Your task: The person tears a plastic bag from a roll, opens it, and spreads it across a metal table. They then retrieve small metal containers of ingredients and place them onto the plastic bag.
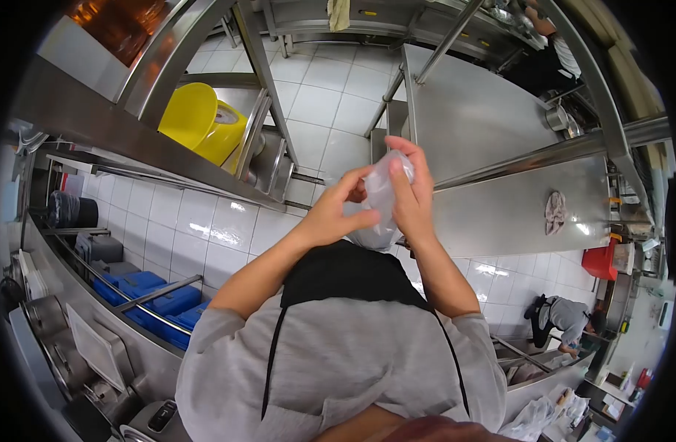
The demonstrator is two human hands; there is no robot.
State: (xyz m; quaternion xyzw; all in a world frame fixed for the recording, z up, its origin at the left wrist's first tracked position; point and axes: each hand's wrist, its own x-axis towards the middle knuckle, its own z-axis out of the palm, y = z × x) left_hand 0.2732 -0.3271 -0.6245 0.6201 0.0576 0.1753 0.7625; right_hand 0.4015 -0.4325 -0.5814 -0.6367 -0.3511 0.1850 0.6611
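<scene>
A translucent plastic bag (380,190) is held up in front of my chest between both hands. My left hand (333,212) grips it from the left, with thumb and fingers closed on its side. From the right, my right hand (414,193) pinches the bag, its thumb pressed on the near face and its fingers around the far side. The lower part of the bag hangs down towards my black apron (349,274). Whether anything is inside the bag, I cannot tell.
A steel table (492,206) stands to the right with a crumpled cloth (555,213) on it. A yellow dial scale (205,124) sits on a left shelf. Blue containers (150,295) stand low left. Another person (566,318) bends at the right; someone else is partly visible top right.
</scene>
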